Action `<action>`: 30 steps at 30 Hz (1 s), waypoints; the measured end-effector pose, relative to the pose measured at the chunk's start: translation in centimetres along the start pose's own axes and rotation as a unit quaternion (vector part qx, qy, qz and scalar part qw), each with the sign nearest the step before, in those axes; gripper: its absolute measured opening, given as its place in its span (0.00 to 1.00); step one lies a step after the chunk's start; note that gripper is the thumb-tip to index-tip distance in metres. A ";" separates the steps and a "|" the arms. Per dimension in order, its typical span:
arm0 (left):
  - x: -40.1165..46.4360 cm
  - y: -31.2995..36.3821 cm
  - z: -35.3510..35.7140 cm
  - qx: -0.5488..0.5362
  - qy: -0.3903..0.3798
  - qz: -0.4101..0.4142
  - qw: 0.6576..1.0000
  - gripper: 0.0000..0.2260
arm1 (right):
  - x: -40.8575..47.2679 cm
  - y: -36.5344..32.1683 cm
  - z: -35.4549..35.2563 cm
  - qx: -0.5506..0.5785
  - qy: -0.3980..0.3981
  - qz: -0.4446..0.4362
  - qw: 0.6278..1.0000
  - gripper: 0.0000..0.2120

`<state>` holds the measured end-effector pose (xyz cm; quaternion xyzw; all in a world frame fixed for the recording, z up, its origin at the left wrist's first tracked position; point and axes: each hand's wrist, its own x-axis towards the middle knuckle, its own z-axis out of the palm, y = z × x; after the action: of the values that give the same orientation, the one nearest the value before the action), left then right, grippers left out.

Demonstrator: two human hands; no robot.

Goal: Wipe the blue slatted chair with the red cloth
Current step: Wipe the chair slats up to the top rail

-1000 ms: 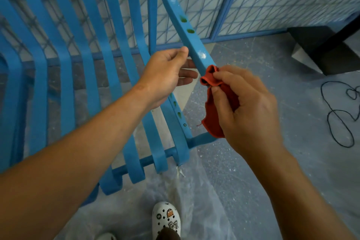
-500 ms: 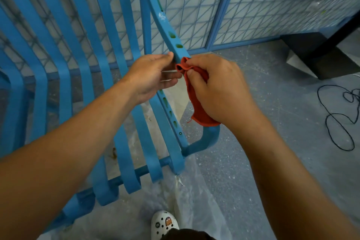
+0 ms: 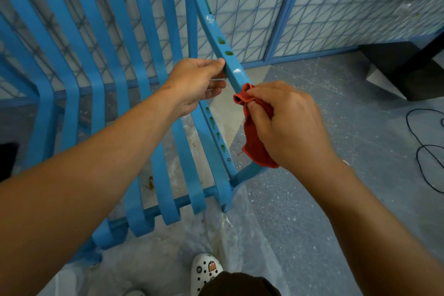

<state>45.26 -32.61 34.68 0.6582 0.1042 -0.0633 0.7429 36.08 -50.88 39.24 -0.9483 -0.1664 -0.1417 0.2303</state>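
The blue slatted chair [image 3: 134, 60] fills the left and middle of the head view, its curved slats running from top to the front edge. Its right side rail [image 3: 227, 55] carries oval holes and white specks. My left hand [image 3: 197, 83] grips that rail from the left, fingers curled round it. My right hand [image 3: 286, 122] pinches the red cloth [image 3: 252, 142], bunched at its top end, and presses it against the rail just below my left hand. The rest of the cloth hangs down beside the rail.
Clear plastic sheeting [image 3: 242, 235] lies on the speckled grey floor under the chair. A blue-framed wire mesh panel [image 3: 283, 7] stands behind. A black base [image 3: 406, 67] and a black cable [image 3: 427, 151] lie at the right. My white shoe [image 3: 206, 269] is below.
My right hand with the cloth has slid up the rail and back down again. My left hand has kept its hold on the rail.
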 end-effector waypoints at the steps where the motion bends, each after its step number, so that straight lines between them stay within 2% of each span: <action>1: 0.1 0.2 0.0 -0.004 0.015 0.003 1.000 0.08 | 0.8 -0.2 0.0 -0.001 -0.008 0.004 1.000 0.11; 3: 0.6 0.5 0.0 -0.011 0.042 0.006 0.999 0.17 | 2.5 -0.5 0.0 -0.009 -0.032 0.023 0.999 0.11; 5: 0.8 0.8 0.0 -0.002 0.045 0.007 0.999 0.20 | 4.1 -0.7 -0.1 0.006 -0.047 0.041 0.998 0.10; 8: 1.0 1.3 0.0 0.003 0.044 0.006 0.999 0.15 | 6.1 -0.4 0.5 0.069 -0.021 0.068 0.995 0.08; 11: 1.2 1.3 -0.2 0.015 0.052 0.007 0.999 0.09 | 8.0 0.6 1.3 0.080 0.013 0.105 0.991 0.09; 15: 1.2 1.5 -0.6 0.058 0.054 0.019 0.997 0.11 | 9.1 1.6 0.5 0.096 0.053 0.134 0.985 0.09; 17: 1.2 1.6 -0.8 0.073 0.051 0.023 0.996 0.13 | 8.5 1.4 -0.3 0.094 0.053 0.133 0.985 0.08; 21: 1.2 1.6 -1.0 0.078 0.043 0.023 0.996 0.06 | 6.3 -0.4 -0.4 0.057 0.019 0.092 0.994 0.11; 24: 1.2 1.6 -0.9 0.075 0.037 0.019 0.996 0.07 | 6.2 -0.8 0.8 0.014 0.004 0.096 0.995 0.14; 30: 0.9 1.9 -0.8 0.057 0.038 0.016 0.998 0.03 | 9.2 0.1 3.1 0.076 0.015 0.142 0.987 0.13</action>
<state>46.47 -31.57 36.22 0.7027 0.1177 -0.0321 0.7009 45.01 -47.15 39.73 -0.9397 -0.0371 -0.1085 0.3221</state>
